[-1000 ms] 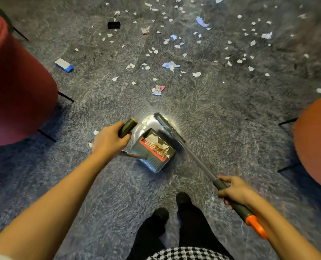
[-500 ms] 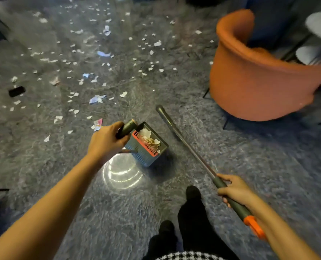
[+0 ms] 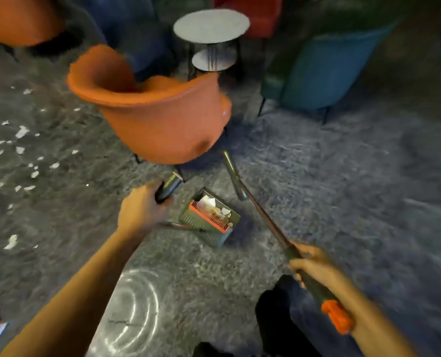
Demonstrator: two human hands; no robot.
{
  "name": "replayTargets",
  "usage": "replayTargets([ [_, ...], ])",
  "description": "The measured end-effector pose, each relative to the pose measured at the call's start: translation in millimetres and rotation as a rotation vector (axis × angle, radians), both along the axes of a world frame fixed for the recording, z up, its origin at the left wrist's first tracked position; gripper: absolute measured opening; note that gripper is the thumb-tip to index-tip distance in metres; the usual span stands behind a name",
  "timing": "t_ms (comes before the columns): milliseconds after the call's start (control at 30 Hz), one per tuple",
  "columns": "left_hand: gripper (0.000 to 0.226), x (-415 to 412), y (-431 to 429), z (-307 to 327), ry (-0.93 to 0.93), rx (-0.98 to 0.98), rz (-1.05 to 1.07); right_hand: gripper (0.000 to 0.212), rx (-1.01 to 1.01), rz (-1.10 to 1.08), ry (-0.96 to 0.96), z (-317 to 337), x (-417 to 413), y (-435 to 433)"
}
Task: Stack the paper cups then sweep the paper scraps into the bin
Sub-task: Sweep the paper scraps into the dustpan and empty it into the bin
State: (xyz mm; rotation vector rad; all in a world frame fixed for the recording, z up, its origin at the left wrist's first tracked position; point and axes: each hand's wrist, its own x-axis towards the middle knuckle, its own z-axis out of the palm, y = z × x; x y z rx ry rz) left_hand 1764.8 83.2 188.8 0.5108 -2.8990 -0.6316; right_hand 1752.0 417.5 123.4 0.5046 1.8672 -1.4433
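Left hand (image 3: pixel 139 215) grips dustpan (image 3: pixel 201 220) handle, right hand (image 3: pixel 314 266) grips broom (image 3: pixel 260 213) stick. Scraps (image 3: pixel 209 202) light, may fly out; hold dustpan level.

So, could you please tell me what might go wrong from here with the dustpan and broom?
1. The dustpan, held by the left hand, hangs tilted with scraps in it; they might spill onto the carpet.
2. The broom in the right hand has its head close to the orange chair; it might catch a leg.

Shaggy carpet (image 3: pixel 317 189) (perhaps plastic dustpan (image 3: pixel 194 219))
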Motion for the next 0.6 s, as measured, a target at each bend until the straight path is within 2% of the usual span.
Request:
replayTargets([
  [167, 0.018, -141.5, 109.1, -10.1, -0.006, 0.019, -0.247, 0.027, 0.064, -0.215, 0.019, 4.9, -58.6, 101.8],
  [300, 0.017, -249.8, 214.4, -12.2, 0.007, 0.024, -0.424, 0.023, 0.136, -0.307, 0.05, 13.7, -115.0, 196.2],
  [400, 0.031, -320.6, 293.9, -6.1, 0.029, 0.068, -0.542, 0.022, 0.132, -0.409, 0.068, 23.9, -155.9, 261.2],
  [600, 0.015, -448.0, 435.7, 17.7, 0.031, 0.075, -0.675, 0.023, 0.165, -0.66, 0.095, 41.1, -235.7, 366.6],
])
